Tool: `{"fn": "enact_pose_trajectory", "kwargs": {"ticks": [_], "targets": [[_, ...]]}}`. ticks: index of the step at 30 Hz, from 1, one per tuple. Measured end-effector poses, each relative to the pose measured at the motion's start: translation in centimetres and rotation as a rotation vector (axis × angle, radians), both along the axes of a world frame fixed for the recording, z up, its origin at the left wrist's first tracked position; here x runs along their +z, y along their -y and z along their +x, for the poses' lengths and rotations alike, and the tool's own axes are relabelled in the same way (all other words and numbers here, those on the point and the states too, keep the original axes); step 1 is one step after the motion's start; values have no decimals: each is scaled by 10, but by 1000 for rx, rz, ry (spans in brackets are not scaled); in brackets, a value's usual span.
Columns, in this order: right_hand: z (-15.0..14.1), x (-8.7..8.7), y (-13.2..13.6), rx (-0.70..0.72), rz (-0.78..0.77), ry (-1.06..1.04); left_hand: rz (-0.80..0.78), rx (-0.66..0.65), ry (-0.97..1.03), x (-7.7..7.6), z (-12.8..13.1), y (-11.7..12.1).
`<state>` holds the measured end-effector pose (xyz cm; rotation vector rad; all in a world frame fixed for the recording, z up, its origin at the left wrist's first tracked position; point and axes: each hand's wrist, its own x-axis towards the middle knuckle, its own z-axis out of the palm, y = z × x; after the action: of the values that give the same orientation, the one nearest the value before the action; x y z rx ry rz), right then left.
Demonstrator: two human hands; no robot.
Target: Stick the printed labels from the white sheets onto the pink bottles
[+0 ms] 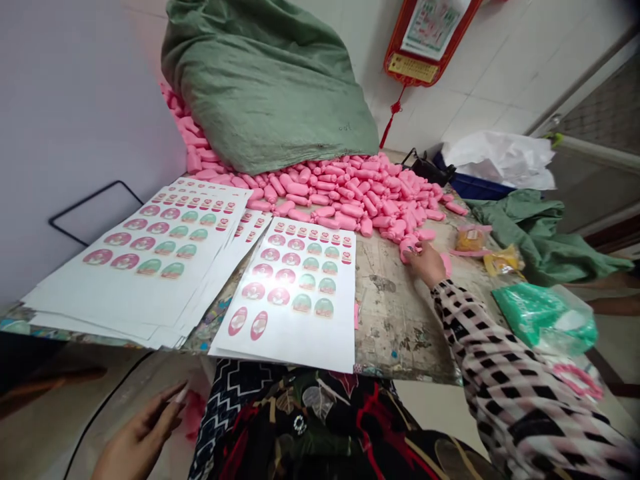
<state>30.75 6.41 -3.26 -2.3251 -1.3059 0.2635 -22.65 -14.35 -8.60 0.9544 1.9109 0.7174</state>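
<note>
I see a large, creased green cloth sack (280, 87) over the far heap of small, rounded pink plastic bottles (350, 193); I judge each light, smooth, rather stiff, best taken around its middle. Glossy white paper sticker sheets (295, 333) lie near left. Left hand (143, 433), low near left, and right hand (427, 265), at the heap's near right edge: whether they pinch anything, I cannot tell.
</note>
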Motion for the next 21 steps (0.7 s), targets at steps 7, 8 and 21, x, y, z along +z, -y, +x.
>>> {"fn": "enact_pose_trajectory", "kwargs": {"ticks": [7, 8, 21], "targets": [[-33, 13, 25, 21, 130, -242, -9, -173, 275, 66, 35, -12], [-50, 16, 33, 61, 148, -286, 2, -234, 351, 71, 44, -15], [-225, 41, 152, 938, -72, -899, 4, -61, 1178, 82, 157, -48]]}}
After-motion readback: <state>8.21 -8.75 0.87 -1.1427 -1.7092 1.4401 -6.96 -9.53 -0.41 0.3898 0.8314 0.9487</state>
